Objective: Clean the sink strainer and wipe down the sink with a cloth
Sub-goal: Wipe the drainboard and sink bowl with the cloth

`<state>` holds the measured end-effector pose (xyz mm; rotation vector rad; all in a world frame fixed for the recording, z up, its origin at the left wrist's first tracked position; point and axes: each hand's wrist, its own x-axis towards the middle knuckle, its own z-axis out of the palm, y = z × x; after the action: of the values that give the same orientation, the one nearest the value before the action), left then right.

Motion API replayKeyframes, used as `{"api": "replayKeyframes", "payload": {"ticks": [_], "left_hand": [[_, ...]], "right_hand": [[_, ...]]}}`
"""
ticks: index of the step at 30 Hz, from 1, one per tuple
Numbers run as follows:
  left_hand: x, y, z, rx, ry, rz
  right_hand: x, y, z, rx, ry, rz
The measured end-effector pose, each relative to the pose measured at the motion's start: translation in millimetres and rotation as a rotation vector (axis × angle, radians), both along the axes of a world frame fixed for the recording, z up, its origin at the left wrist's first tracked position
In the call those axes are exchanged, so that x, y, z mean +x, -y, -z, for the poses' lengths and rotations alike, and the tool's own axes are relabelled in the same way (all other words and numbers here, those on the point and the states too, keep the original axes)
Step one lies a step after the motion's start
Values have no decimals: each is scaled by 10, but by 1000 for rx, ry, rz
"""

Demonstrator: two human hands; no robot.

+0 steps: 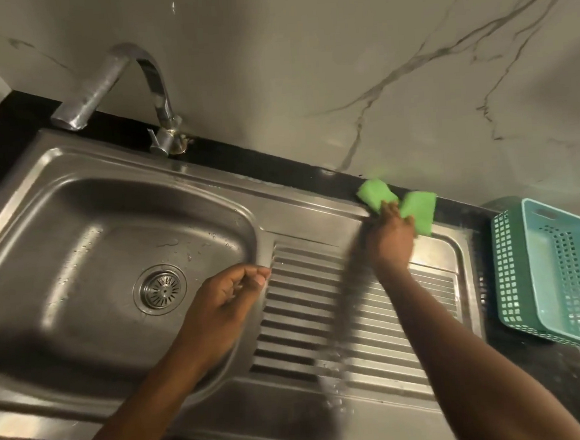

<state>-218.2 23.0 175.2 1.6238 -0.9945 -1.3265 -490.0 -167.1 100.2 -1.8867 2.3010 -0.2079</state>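
Note:
A steel sink [75, 207] fills the left of the view, with the round strainer [160, 289] seated in its drain. To its right lies the ribbed draining board [322, 307]. My right hand [391, 236] presses a bright green cloth [418, 210] against the far rim of the draining board, near the black counter edge. My left hand [225, 293] rests on the ridge between basin and draining board, its fingers curled shut with nothing visible in them.
A curved steel tap [128, 80] stands behind the basin. A green perforated basket [512, 273] with a teal basket nested inside sits on the black counter [550, 373] at the right. A marbled wall rises behind. Water drops lie on the board.

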Motion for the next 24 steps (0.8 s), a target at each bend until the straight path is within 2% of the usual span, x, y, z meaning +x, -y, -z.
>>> {"api": "replayKeyframes", "payload": {"ticks": [3,8,10,12,16,19,21,24], "left_hand": [[124,-10,12,-4,31,-7],[320,25,-25,-19,97,-70],[365,30,-32,-30,102,-88],[377,22,-37,-30,77,-97],[295,15,-57,-42,40,-68],[218,11,-49,-36,22,-23],[170,5,-19,-28,5,5],[149,-17,2,-15,18,27]], "right_hand": [[832,52,-47,17,-58,-190],[2186,24,-151,97,-84,-627],[2286,-18,-144,122,-104,-694],[2046,-63,-130,109,-100,-724],[1116,-267,-109,114,-100,-630],[188,-474,-108,32,-139,-407],[-374,-638,-167,54,-197,-254],[-679,-770,-244,102,-239,-72]]}}
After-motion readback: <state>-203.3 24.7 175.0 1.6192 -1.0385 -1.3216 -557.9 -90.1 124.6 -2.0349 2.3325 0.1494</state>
